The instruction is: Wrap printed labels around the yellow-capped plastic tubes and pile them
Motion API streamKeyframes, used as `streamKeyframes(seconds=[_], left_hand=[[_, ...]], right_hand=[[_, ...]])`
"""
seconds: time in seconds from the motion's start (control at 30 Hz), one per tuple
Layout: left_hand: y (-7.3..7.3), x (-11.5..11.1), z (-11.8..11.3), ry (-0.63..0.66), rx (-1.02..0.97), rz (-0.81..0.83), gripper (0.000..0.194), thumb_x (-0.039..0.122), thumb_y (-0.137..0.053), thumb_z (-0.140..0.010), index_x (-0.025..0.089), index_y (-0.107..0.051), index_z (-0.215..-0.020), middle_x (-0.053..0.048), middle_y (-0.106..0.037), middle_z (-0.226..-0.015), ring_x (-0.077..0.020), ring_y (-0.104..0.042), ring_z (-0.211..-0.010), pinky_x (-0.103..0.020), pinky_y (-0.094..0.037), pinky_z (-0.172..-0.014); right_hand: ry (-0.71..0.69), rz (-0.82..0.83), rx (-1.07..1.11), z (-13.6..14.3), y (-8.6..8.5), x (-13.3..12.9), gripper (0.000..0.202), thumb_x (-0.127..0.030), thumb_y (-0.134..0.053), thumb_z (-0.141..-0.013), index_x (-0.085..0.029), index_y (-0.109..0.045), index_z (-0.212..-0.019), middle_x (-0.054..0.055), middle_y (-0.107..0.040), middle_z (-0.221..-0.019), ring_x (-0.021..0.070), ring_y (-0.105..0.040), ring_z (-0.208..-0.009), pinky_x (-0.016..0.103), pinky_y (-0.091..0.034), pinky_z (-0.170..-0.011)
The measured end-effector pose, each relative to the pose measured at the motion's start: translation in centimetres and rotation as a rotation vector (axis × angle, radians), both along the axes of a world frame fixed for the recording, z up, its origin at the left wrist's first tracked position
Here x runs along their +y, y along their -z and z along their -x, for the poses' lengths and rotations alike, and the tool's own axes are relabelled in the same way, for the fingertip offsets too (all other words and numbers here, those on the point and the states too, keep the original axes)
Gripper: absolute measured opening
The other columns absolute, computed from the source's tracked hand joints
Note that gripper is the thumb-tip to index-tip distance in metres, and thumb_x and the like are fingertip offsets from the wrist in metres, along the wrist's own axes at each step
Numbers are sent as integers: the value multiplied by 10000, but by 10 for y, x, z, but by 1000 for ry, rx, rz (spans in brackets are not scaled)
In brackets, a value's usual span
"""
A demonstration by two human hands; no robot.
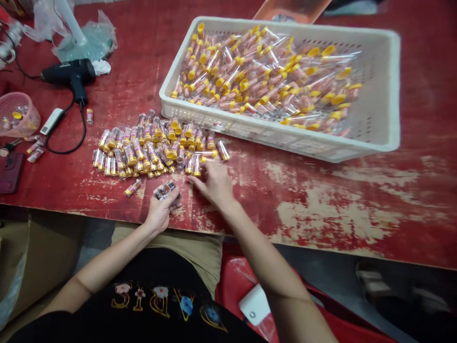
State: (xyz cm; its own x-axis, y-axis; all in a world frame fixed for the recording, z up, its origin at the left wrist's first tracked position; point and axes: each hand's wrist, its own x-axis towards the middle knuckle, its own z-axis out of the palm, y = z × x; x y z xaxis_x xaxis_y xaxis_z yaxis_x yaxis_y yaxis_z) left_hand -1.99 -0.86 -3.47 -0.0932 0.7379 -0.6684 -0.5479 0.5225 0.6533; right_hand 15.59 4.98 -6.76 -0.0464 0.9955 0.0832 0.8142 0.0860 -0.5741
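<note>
My left hand (161, 207) is closed round a small stack of printed cards (164, 190) near the table's front edge. To its right, my right hand (214, 183) reaches to the right end of a pile of small clear tubes with yellow caps (144, 147). Its thumb points left, apart from the fingers; the fingertips are partly hidden at the tubes, and whether they grip one is unclear. One loose tube (133, 187) lies in front of the pile, and another (223, 150) rests beyond my right hand.
Behind the pile stands a large white basket (278, 127) of yellow-capped tubes. On the left of the red table (250, 190) are a black heat gun (73, 76) with its cord, a pink basket (30, 119), a white object (52, 121) and a dark red case (10, 171).
</note>
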Motion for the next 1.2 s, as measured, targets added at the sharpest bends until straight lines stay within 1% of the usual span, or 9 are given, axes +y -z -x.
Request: streamKeyframes(seconds=[0.1, 0.17, 0.27, 0.4, 0.6, 0.83, 1.0, 1.1, 1.2], left_hand=[[-2, 1, -3, -1, -25, 35, 540, 329, -969, -408, 145, -680, -826, 17, -692, -696, -96, -645, -589, -195, -491, -528], [-3, 1, -5, -19, -22, 27, 540, 329, -965, -420, 148, -679, -841, 28, -681, -702, -84, -629, -582, -175, -439, -479], [-3, -2, -10, -21, -47, 4, 518, 352, -961, -435, 137, -653, -793, 39, -648, -675, -59, -574, -541, -168, -379, -440], [-4, -7, -17, 4, -152, -30, 491, 389, -943, -487, 137, -611, -746, 52, -599, -633, -39, -525, -524, -161, -358, -443], [-2, -9, -13, -4, -24, -82, 496, 432, -927, -502, 140, -648, -789, 16, -661, -700, -79, -589, -574, -197, -428, -503], [3, -11, -16, -71, 61, -167, 459, 396, -929, -501, 131, -605, -689, 40, -585, -625, -53, -499, -522, -193, -337, -445], [4, -12, -15, -81, 32, -131, 498, 397, -941, -472, 138, -561, -663, 45, -574, -607, -60, -510, -532, -187, -341, -443], [5, -9, -11, -101, 39, -103, 515, 379, -949, -461, 144, -527, -641, 65, -533, -559, -43, -468, -490, -176, -304, -419], [4, -4, -9, -96, 12, -77, 490, 346, -943, -495, 147, -535, -681, 61, -551, -589, -45, -488, -507, -172, -303, -422]], right_hand=[[133, -31, -72, 18, 15, -21, 283, -338, -569, -914, -114, -609, -1082, 191, -661, -1058, 291, -589, -974, 421, -476, -838], [186, -58, -10, 20, 13, -39, 305, -350, -564, -916, -123, -598, -1118, 201, -630, -1124, 309, -567, -1060, 456, -475, -894], [171, -35, 371, 30, 0, -66, 355, -430, -618, -882, -182, -593, -1135, 138, -627, -1096, 258, -593, -1000, 417, -518, -855], [152, 165, 981, 52, -10, -84, 269, -459, -676, -835, -211, -612, -917, 18, -631, -812, 145, -593, -705, 278, -527, -642], [225, 207, 1166, 55, -9, -79, 350, -470, -770, -738, -213, -648, -942, 2, -643, -795, 131, -600, -702, 262, -535, -639], [250, 99, 1060, 65, -8, -88, 247, -437, -667, -853, -199, -618, -806, -18, -587, -702, 108, -524, -611, 250, -466, -608], [284, 5, 830, 59, -1, -88, 366, -474, -487, -961, -201, -537, -723, -19, -510, -657, 119, -485, -622, 257, -423, -618], [346, -98, 615, 42, 10, -67, 328, -521, -561, -904, -200, -610, -950, 39, -608, -853, 167, -557, -770, 303, -480, -719], [361, -221, 378, 28, 23, -46, 563, -468, -699, -805, -174, -539, -1257, 119, -635, -1076, 238, -584, -987, 427, -483, -937]])
